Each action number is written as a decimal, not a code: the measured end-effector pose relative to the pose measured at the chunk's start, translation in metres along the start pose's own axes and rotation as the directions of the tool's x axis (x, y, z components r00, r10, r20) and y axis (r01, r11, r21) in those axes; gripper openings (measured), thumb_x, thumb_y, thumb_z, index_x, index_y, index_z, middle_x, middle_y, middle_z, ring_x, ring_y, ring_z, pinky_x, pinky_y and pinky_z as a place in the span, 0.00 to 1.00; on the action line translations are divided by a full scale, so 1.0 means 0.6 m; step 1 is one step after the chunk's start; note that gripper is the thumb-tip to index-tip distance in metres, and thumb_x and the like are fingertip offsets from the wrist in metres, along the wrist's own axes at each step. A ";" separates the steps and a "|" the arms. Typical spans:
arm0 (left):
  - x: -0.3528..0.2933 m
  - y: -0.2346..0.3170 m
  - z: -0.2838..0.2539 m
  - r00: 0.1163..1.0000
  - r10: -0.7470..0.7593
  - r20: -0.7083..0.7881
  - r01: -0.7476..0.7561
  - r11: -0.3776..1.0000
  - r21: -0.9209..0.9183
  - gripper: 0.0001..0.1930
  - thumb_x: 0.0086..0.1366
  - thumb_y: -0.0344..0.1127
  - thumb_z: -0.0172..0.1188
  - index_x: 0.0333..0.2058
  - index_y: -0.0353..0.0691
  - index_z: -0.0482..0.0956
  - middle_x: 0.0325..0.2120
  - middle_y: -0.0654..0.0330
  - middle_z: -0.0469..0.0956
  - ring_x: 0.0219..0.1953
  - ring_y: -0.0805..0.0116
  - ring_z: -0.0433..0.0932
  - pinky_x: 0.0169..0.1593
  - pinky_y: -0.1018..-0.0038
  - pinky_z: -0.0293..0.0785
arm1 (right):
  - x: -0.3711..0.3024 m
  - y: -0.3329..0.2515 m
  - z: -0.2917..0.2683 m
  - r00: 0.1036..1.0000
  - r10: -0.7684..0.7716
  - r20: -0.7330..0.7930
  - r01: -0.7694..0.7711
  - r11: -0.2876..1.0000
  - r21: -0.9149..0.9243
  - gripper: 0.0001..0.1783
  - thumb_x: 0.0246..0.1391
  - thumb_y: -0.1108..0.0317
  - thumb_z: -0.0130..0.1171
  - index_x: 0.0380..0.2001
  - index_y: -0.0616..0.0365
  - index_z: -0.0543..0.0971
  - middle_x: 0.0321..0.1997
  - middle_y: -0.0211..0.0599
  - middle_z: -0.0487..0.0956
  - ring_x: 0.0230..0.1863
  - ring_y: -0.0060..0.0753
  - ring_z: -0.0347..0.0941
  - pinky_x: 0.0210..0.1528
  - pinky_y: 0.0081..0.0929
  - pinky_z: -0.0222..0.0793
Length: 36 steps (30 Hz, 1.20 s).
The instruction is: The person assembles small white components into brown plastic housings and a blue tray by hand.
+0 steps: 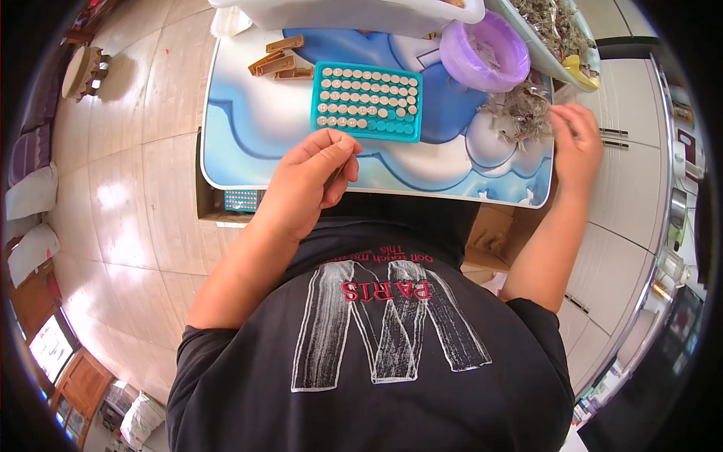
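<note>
Near the table's front edge, my left hand [320, 172] is closed, thumb pressed against the curled forefinger. Whatever it pinches is too small or hidden to name. Just beyond it lies a teal tray [419, 128] with rows of small round pale pieces [364, 98]; bare teal spots show at the lower right of its rows. On the right, my right hand [578, 139] reaches in with bent fingers, its fingertips at the edge of a tangled heap of thin grey-brown pieces [520, 114]. Anything between those fingers is hidden.
Behind the heap stands a purple bowl [482, 71] with a plastic lining. A bin [520, 19] of similar tangled pieces and a white container [354, 16] line the far side. Several brown strips [280, 60] lie at the table's [252, 162] far left. Cabinets [625, 181] flank the right.
</note>
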State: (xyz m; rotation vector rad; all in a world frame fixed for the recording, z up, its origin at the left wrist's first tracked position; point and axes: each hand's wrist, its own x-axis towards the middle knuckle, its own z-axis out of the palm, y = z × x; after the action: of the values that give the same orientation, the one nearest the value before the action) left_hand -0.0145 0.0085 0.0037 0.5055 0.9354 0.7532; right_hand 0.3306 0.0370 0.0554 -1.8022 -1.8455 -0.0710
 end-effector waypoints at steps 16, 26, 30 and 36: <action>0.014 -0.012 0.011 0.996 -0.017 0.082 0.018 1.000 -0.016 0.10 0.66 0.39 0.53 0.28 0.42 0.69 0.19 0.66 0.68 0.13 0.83 0.55 0.16 0.86 0.48 | -0.045 0.000 0.066 0.885 0.463 -0.056 -0.303 0.662 0.686 0.09 0.55 0.74 0.55 0.39 0.68 0.74 0.35 0.44 0.79 0.34 0.29 0.77 0.38 0.22 0.73; 0.017 -0.022 0.018 0.990 -0.081 0.118 0.080 0.997 0.013 0.08 0.65 0.37 0.54 0.34 0.38 0.73 0.19 0.68 0.69 0.13 0.85 0.56 0.17 0.86 0.48 | -0.065 -0.014 0.049 0.813 0.580 -0.047 -0.253 0.426 0.869 0.07 0.57 0.74 0.53 0.38 0.66 0.73 0.34 0.44 0.79 0.32 0.31 0.77 0.37 0.25 0.74; 0.015 -0.025 0.023 0.992 -0.080 0.099 0.078 0.997 0.024 0.08 0.65 0.36 0.54 0.36 0.37 0.75 0.21 0.68 0.70 0.14 0.85 0.57 0.17 0.87 0.48 | -0.090 -0.040 0.042 0.913 0.350 0.208 -0.309 0.263 0.914 0.06 0.57 0.74 0.52 0.38 0.63 0.73 0.33 0.41 0.79 0.31 0.29 0.76 0.33 0.23 0.72; 0.020 -0.029 0.032 0.992 -0.063 0.107 0.059 0.997 0.044 0.09 0.65 0.35 0.54 0.38 0.36 0.75 0.25 0.65 0.73 0.14 0.85 0.57 0.17 0.86 0.49 | -0.105 -0.038 0.074 0.900 0.379 -0.217 -0.135 0.715 0.686 0.07 0.58 0.74 0.50 0.39 0.65 0.72 0.35 0.44 0.78 0.31 0.28 0.76 0.32 0.21 0.72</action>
State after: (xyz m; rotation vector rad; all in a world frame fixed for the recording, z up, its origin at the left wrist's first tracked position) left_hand 0.0126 0.0051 -0.0046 0.5464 0.8623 0.6462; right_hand 0.2903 -0.0045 -0.0007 -1.3990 -1.1345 0.3207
